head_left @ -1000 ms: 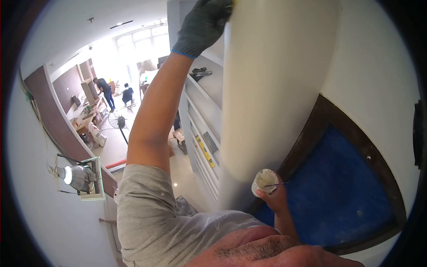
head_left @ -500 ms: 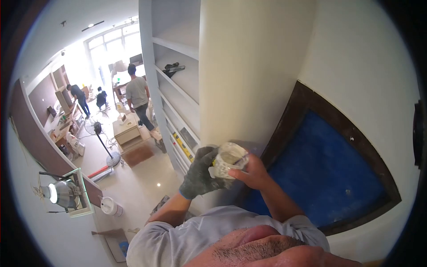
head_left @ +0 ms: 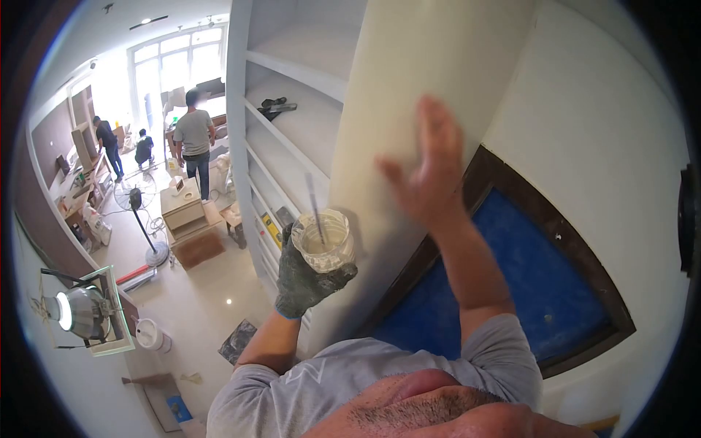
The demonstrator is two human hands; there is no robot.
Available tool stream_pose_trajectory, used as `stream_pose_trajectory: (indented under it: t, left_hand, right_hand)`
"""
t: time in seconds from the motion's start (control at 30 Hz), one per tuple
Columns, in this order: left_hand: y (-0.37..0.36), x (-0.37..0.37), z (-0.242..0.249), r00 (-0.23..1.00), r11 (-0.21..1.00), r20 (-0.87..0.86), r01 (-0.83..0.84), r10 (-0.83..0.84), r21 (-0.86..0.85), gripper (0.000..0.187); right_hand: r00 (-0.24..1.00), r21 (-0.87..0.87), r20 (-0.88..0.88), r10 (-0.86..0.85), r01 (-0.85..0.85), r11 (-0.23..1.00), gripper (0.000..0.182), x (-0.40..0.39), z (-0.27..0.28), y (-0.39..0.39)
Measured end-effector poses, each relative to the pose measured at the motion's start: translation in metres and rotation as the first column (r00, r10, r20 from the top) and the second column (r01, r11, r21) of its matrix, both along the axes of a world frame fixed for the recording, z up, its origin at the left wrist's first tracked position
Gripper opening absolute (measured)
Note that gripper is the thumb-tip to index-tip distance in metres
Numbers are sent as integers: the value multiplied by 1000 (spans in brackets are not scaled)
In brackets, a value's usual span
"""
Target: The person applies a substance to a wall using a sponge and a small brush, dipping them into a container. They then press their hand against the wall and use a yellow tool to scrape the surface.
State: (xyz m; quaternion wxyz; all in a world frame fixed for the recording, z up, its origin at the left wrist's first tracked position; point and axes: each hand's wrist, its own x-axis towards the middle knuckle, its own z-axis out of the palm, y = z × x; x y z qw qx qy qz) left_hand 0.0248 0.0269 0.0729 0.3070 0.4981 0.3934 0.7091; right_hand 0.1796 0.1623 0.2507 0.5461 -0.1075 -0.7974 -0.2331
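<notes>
A dark glove covers my left hand, which is wrapped round a white, paint-smeared tub with pale contents. A thin stick stands up out of the tub, blurred at its top. My bare right hand is raised in front of the cream wall, its fingers apart and nothing in it. It is somewhat blurred, and whether it touches the wall I cannot tell.
White shelves with a dark tool and a yellow level stand to the left. Beyond are a fan, a wooden cabinet, several people, a lamp and a bucket. A blue panel is at right.
My right hand has let go of the tub and moved up to the wall. The tub has shifted left and down in my left hand, and a stick now shows in it.
</notes>
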Motion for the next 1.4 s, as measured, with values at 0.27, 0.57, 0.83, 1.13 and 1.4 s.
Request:
stream_pose_trajectory:
  t: [0.27, 0.57, 0.83, 1.13, 1.4]
  left_hand:
    - [15, -10, -21, 905, 983, -382, -175, 186, 63, 55]
    - [9, -17, -18, 863, 980, -464, -173, 198, 97, 54]
    - [21, -21, -40, 861, 984, -476, -158, 180, 85, 85]
    - [10, -1, -19, 908, 978, -363, -195, 207, 70, 70]
    - [7, 2, -16, 890, 976, -400, -204, 219, 79, 68]
  right_hand:
    - [855, -32, -253, -453, 460, 887, 106, -45, 106, 33]
    - [757, -160, -67, -650, 634, 756, 96, -58, 124, 3]
    - [693, -208, 35, -721, 710, 673, 97, -74, 133, -23]
    - [751, -138, -58, -657, 646, 751, 102, -61, 124, 6]
    - [673, -194, 12, -740, 727, 659, 101, -76, 134, -20]
